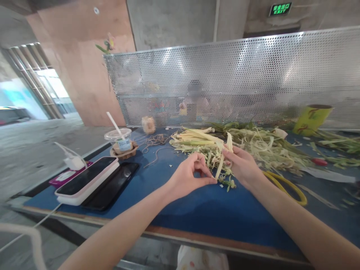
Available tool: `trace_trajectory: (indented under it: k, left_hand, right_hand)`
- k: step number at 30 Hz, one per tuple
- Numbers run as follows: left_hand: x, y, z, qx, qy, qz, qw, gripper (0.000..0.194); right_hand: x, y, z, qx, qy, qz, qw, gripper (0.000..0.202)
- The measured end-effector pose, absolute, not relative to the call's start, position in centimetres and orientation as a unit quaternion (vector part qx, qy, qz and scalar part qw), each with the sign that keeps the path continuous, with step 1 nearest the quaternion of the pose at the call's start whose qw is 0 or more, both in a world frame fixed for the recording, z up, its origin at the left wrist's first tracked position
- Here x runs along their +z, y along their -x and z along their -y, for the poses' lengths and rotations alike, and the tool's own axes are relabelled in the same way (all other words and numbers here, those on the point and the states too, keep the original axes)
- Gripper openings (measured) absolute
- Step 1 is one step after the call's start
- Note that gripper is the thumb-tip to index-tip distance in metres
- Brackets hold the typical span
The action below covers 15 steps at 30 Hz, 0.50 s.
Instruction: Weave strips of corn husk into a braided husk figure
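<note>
A pale yellow-green strip of plant leaf [220,167], looking like husk, runs slanting between my two hands above the blue table. My left hand [194,170] pinches its lower end between thumb and forefinger. Around the upper part my right hand [239,165] is closed, and folded tips of the strip stick up past its fingers. Just behind the hands lie a bundle of pale stalks [194,137] and a heap of small green trimmings [210,155]. Part of the strip is hidden by the right fingers.
Two phones, one black [111,187] and one pale-cased [87,176], lie left, near a lidded cup [122,142] with a straw. Twine [156,140] trails behind. Dried leaves [270,146], a yellow ring [298,193] and a yellow-green roll [312,120] are right. A perforated metal screen [157,82] stands at the back.
</note>
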State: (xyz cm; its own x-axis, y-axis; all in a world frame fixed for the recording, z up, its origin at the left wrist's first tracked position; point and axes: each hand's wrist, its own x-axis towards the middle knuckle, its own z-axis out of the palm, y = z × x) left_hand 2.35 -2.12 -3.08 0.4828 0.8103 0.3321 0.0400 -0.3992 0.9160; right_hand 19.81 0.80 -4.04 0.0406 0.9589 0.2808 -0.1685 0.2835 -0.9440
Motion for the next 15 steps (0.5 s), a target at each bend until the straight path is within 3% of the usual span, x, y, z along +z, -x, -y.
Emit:
trace_trajectory:
  k: [5, 11, 15]
  left_hand:
    - [-2.9, -0.7, 3.4, 0.352, -0.774, -0.36, 0.384, 0.03]
    - [-2.8, 5.6, 3.1, 0.296, -0.729, -0.616, 0.032, 0.037]
    - [-3.5, 8.9, 1.9, 0.258, -0.654, -0.711, 0.0, 0.048]
  right_hand:
    - [-4.1, -19.7, -0.4, 0.447, 0.395, 0.592, 0.542, 0.029]
    - [-3.9, -19.5, 0.0, 0.402, 0.422, 0.643, 0.497, 0.025]
    - [-3.5, -19.2, 0.3, 0.397, 0.444, 0.641, 0.484, 0.026]
